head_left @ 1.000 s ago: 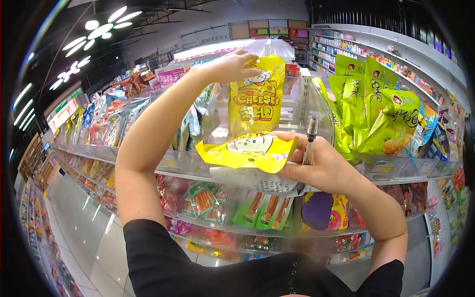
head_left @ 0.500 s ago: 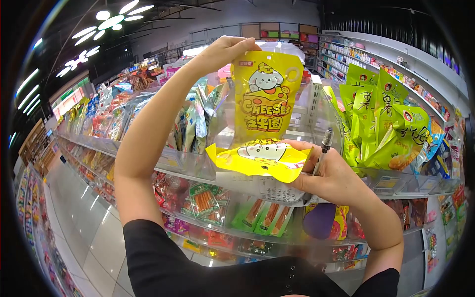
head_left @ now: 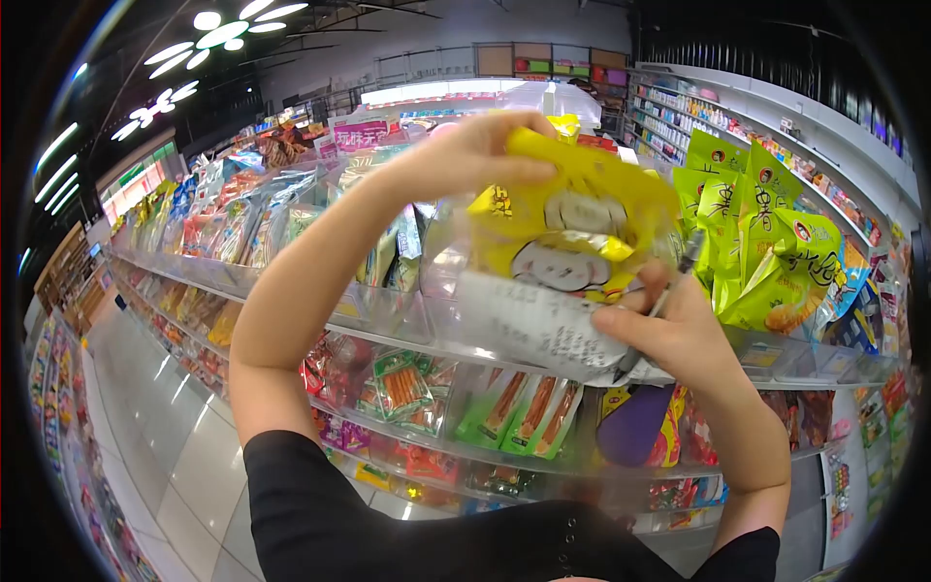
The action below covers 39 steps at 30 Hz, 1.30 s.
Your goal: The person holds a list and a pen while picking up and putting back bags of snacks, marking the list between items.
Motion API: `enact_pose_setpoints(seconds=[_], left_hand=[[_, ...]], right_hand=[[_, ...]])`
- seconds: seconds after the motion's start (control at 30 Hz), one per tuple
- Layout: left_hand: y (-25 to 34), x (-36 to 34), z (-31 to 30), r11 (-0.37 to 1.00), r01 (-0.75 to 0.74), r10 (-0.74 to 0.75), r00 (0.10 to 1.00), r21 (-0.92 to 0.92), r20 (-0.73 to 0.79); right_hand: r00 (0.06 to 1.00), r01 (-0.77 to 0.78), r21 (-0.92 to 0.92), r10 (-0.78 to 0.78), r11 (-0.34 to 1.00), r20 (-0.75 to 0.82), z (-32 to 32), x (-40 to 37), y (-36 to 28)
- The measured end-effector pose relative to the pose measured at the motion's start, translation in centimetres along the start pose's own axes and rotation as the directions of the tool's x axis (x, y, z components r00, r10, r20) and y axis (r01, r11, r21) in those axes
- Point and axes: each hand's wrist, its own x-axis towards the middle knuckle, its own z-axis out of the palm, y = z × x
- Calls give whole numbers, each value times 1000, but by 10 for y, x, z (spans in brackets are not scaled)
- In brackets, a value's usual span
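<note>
My left hand [head_left: 480,155] is closed on the top edge of a yellow snack bag [head_left: 621,189], which is tilted and blurred by motion. Just below it, a second yellow snack bag [head_left: 572,267] with a white cartoon face overlaps the first. My right hand [head_left: 674,325] is closed, with a dark pen [head_left: 687,262] between its fingers and its thumb on a sheet of printed paper [head_left: 529,320]. Its fingers also meet the lower yellow bag, partly hidden behind the paper and hand.
Green snack bags [head_left: 756,233] stand in the shelf bin to the right. Silvery packets [head_left: 281,218] fill the bins at left. A clear shelf edge [head_left: 427,335] runs below my hands, above packaged sausage sticks [head_left: 514,412]. A tiled aisle [head_left: 165,417] lies at left.
The upright yellow bag has tipped and moved right and down with my left hand, over the other bag. My right hand has risen slightly, and more of the printed paper now shows.
</note>
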Motion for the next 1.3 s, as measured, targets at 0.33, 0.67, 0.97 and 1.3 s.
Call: enact_pose_setpoints(seconds=[0.33,0.67,0.97,1.3], left_hand=[[4,-32,44,992,31,-2,972,-120,237],[-16,35,-19,895,30,-38,999,444,8],[-74,51,-95,779,279,-151,953,562,-264],[2,-4,-147,883,-430,469,831,189,-299]], right_hand=[[966,71,-91,-91,993,-242,-11,-30,3],[983,64,-85,-77,994,-166,-33,-10,5],[988,73,-95,-84,993,-127,-39,-10,15],[984,64,-74,-76,995,-162,-35,-13,13]])
